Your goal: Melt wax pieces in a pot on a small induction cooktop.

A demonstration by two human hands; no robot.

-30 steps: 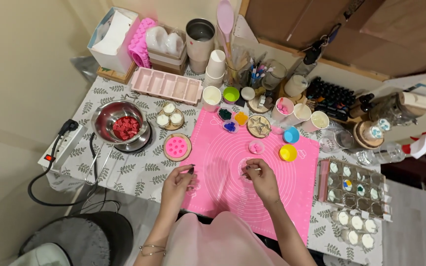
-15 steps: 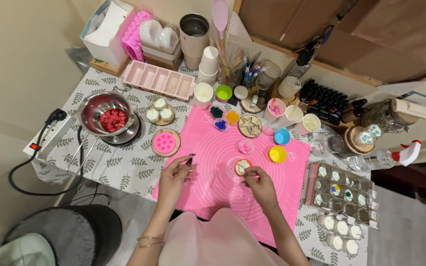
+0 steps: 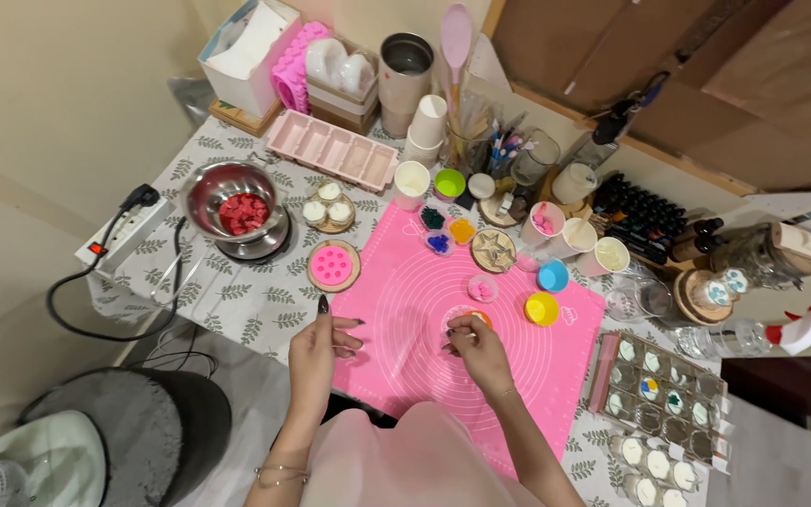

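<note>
My right hand [image 3: 478, 349] is pinched down over the small orange-rimmed dish [image 3: 477, 319] mid-way across the pink mat [image 3: 405, 329], covering more of it than half a second ago. Left hand [image 3: 319, 343], loosely curled and holding nothing, has slid to the mat's edge.

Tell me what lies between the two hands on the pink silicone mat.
In the head view, only a bare stretch of the pink silicone mat separates the left hand from the right hand; nothing stands there.
</note>
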